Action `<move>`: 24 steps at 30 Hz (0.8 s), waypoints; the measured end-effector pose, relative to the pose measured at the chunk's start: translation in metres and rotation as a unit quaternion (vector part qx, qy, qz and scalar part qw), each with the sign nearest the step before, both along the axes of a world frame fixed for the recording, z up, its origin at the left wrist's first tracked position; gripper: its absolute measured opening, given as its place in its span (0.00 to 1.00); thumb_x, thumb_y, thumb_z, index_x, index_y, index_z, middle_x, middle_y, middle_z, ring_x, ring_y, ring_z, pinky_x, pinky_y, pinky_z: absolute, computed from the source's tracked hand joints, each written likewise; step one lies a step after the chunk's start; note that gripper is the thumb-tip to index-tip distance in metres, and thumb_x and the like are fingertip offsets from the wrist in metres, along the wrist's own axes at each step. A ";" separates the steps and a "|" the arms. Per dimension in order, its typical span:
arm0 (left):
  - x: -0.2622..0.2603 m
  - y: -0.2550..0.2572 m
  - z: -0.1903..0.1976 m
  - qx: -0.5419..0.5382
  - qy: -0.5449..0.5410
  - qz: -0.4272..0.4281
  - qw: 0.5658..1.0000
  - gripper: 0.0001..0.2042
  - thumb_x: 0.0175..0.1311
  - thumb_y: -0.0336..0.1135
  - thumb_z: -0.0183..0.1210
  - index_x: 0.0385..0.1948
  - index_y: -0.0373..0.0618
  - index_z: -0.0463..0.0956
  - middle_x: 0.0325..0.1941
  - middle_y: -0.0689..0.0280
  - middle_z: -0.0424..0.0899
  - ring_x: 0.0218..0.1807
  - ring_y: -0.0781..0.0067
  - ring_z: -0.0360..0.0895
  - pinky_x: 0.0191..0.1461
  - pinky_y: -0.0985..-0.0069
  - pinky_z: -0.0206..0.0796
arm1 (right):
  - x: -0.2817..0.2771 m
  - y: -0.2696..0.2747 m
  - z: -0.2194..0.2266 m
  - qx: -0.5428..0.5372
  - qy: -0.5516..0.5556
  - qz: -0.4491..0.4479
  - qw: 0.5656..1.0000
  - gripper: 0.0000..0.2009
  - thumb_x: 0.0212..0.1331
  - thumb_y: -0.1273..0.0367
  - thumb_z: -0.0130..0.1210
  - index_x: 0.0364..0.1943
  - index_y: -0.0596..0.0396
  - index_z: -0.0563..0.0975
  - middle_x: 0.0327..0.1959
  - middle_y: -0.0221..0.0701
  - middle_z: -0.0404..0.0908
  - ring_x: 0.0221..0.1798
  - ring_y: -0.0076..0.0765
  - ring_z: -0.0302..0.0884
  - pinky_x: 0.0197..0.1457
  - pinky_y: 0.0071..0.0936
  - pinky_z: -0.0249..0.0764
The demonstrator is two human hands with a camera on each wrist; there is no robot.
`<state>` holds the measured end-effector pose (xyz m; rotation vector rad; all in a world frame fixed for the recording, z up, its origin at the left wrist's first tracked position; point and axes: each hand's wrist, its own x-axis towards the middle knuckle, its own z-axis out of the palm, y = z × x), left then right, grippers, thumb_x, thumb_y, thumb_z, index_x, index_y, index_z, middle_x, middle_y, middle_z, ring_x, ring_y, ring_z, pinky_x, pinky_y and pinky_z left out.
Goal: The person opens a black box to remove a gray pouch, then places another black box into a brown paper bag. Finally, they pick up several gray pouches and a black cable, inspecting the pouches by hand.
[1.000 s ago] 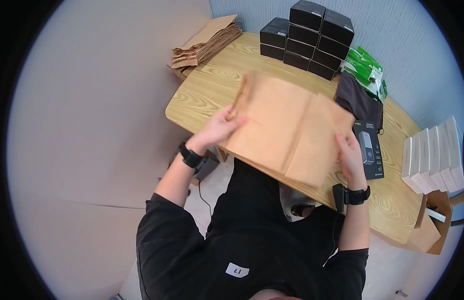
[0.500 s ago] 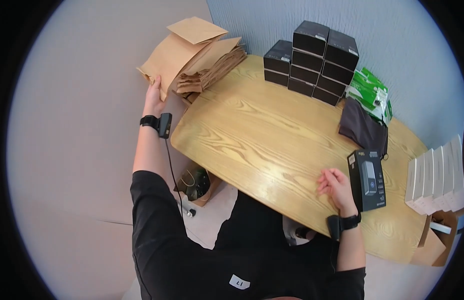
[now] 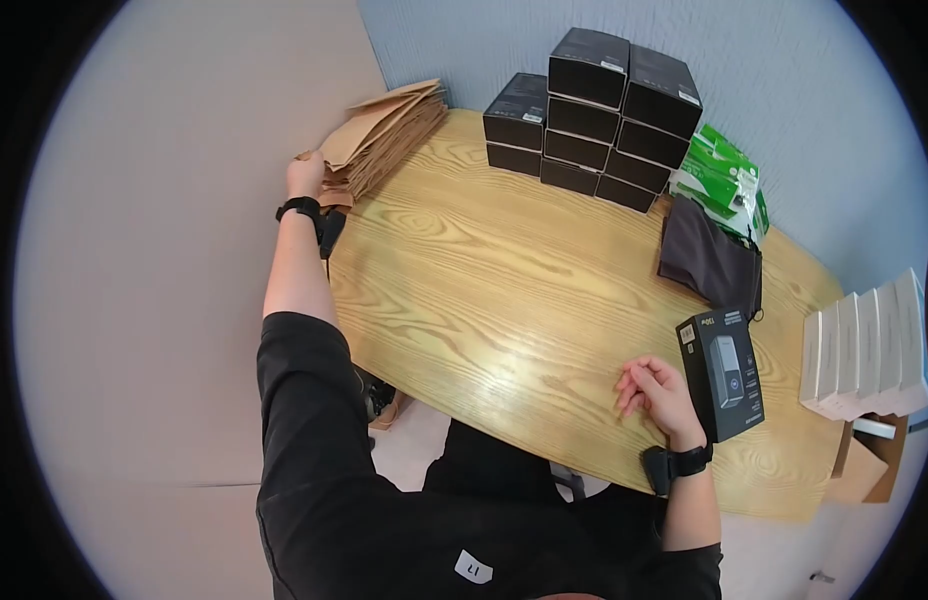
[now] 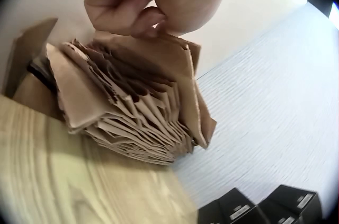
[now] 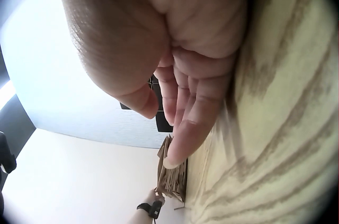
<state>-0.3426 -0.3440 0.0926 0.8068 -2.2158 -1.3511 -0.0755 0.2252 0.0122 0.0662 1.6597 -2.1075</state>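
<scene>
At the table's far left corner, my left hand grips the near end of a brown paper bag. That bag lies against a thick stack of folded brown paper bags. The left wrist view shows the fingers curled at the bag's edge, with the pleated ends of the stack fanned below. My right hand rests on the wooden table, holding nothing, its fingers loosely bent. Beside it lies a black product box with a device pictured on its face.
Black boxes are piled at the back by the wall. To their right are green packets and a dark drawstring pouch. White boxes stand in a row at the right edge, above an open cardboard box.
The paper bag, earlier held in both hands over the table, has moved left and down onto the stack with my left hand. My right hand has let go of it and dropped to the table.
</scene>
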 end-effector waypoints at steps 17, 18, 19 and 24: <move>0.128 0.341 -0.006 0.213 -0.055 -0.534 0.816 0.08 0.65 0.39 0.52 0.40 0.51 0.77 0.27 0.76 0.73 0.26 0.88 0.67 0.25 0.89 0.58 | 0.042 0.008 0.046 0.101 0.145 -0.019 0.984 0.07 0.61 0.72 0.55 0.40 0.60 0.75 0.31 0.26 0.77 0.32 0.19 0.75 0.35 0.17 0.73; 0.139 0.365 -0.020 0.233 -0.058 -0.576 0.781 0.09 0.65 0.39 0.52 0.41 0.50 0.76 0.29 0.75 0.75 0.28 0.87 0.69 0.27 0.89 0.60 | 0.059 0.015 0.061 0.130 0.166 -0.067 0.975 0.07 0.59 0.75 0.56 0.40 0.60 0.75 0.32 0.24 0.77 0.34 0.16 0.74 0.35 0.15 0.71; 0.146 0.387 -0.037 0.252 -0.062 -0.615 0.745 0.09 0.66 0.39 0.52 0.42 0.48 0.76 0.32 0.74 0.76 0.29 0.86 0.70 0.30 0.88 0.62 | 0.074 0.029 0.067 0.139 0.152 -0.123 0.971 0.09 0.56 0.75 0.58 0.40 0.61 0.75 0.35 0.27 0.79 0.36 0.18 0.75 0.37 0.15 0.71; 0.162 0.435 -0.079 0.282 -0.057 -0.650 0.703 0.11 0.66 0.39 0.52 0.44 0.45 0.73 0.36 0.71 0.77 0.34 0.84 0.73 0.33 0.85 0.64 | 0.105 0.069 0.074 0.685 0.325 -0.268 0.595 0.37 0.39 0.66 0.70 0.57 0.57 0.65 0.58 0.47 0.64 0.58 0.47 0.66 0.57 0.38 0.68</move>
